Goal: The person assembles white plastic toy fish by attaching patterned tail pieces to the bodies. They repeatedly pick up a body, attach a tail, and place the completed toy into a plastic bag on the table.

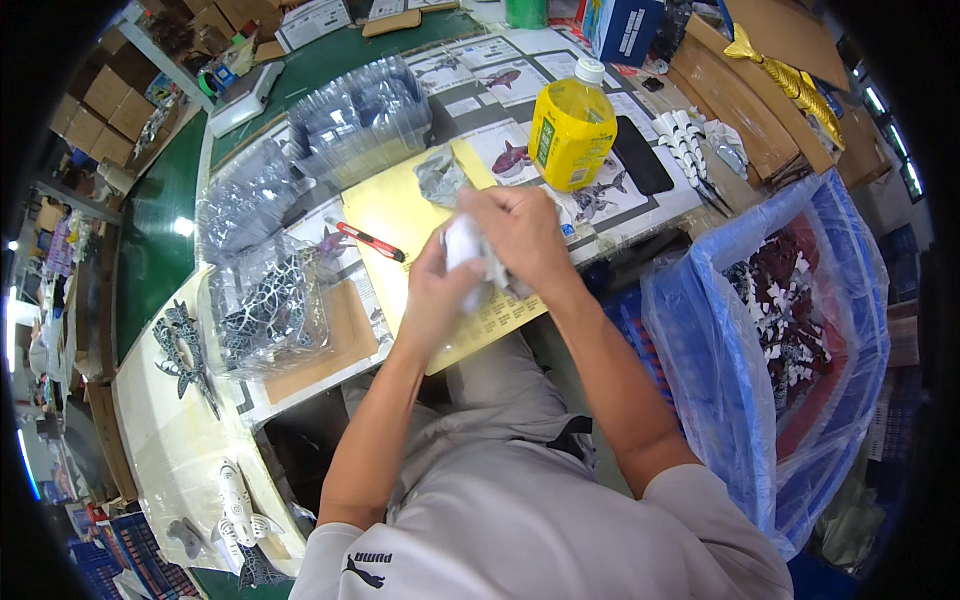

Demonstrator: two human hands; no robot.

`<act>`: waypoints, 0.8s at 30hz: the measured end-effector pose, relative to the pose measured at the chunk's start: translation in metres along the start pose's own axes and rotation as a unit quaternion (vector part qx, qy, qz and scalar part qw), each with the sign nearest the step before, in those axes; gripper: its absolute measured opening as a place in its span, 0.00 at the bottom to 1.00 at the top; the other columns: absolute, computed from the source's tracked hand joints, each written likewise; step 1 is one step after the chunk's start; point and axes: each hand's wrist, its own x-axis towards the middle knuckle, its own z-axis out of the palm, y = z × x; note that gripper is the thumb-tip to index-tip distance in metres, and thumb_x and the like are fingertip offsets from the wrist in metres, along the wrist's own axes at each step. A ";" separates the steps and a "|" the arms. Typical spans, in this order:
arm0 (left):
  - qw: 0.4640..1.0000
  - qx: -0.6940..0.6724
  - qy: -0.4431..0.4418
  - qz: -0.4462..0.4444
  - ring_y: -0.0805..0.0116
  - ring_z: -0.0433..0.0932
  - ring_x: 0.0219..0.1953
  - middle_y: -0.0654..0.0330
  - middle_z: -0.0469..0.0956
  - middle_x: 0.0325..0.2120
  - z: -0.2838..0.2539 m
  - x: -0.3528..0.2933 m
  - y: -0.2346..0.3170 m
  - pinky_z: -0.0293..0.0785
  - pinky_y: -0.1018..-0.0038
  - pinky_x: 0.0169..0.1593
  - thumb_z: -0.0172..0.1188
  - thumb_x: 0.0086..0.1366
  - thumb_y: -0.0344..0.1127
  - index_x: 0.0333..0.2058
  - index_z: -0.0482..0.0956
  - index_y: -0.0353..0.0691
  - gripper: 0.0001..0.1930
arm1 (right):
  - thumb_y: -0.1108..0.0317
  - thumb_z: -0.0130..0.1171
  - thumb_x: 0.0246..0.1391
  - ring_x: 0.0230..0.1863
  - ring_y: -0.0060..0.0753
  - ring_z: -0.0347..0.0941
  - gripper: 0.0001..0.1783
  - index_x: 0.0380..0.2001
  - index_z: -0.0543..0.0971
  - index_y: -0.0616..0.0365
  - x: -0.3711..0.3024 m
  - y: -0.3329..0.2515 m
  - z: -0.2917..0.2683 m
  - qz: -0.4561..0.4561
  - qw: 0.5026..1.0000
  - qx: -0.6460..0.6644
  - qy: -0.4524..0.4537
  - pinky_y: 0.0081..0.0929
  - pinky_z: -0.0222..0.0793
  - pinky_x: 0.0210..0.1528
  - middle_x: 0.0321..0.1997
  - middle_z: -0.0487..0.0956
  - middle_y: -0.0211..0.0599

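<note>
Resting by the near left corner of the surface (310,386), a clear package (265,310) holds black-and-white pieces. A red knife (372,242) lies at the left edge of the yellow sheet (385,210). Above that sheet, the person's left hand (432,285) wraps partly closed fingers around a blurred white item (463,248). The right hand (525,235) curls its fingers against it; their exact hold cannot be told. A yellow bottle (573,130) stands past the sheet's right edge.
</note>
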 end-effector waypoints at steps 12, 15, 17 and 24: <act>0.994 -0.100 -0.016 0.044 0.64 0.83 0.45 0.51 0.80 0.49 0.001 -0.024 0.033 0.80 0.67 0.50 0.68 0.63 0.33 0.72 0.61 0.37 0.41 | 0.53 0.60 0.67 0.41 0.60 0.83 0.25 0.64 0.79 0.47 0.013 0.017 -0.062 -0.097 0.825 -0.557 -0.016 0.56 0.78 0.40 0.39 0.83 0.52; 0.985 -0.173 -0.011 -0.016 0.63 0.84 0.42 0.49 0.80 0.49 -0.003 -0.052 0.048 0.81 0.68 0.48 0.68 0.68 0.39 0.73 0.60 0.39 0.39 | 0.57 0.60 0.67 0.38 0.53 0.82 0.24 0.64 0.80 0.46 0.006 -0.003 -0.040 -0.191 0.805 -0.554 0.092 0.49 0.77 0.39 0.39 0.81 0.47; 0.981 -0.182 0.042 -0.054 0.63 0.84 0.42 0.49 0.80 0.49 -0.007 -0.068 0.054 0.81 0.67 0.47 0.68 0.69 0.41 0.73 0.60 0.39 0.39 | 0.58 0.60 0.67 0.39 0.50 0.82 0.20 0.60 0.83 0.48 0.013 -0.016 -0.011 -0.240 0.841 -0.477 0.084 0.46 0.77 0.39 0.38 0.81 0.44; 0.976 -0.186 0.115 -0.019 0.62 0.83 0.42 0.49 0.78 0.49 -0.028 -0.122 0.051 0.81 0.66 0.49 0.66 0.70 0.39 0.73 0.60 0.39 0.37 | 0.53 0.57 0.68 0.42 0.56 0.83 0.18 0.40 0.85 0.58 0.061 0.003 0.138 -0.241 0.849 -0.448 -0.140 0.49 0.77 0.46 0.42 0.85 0.50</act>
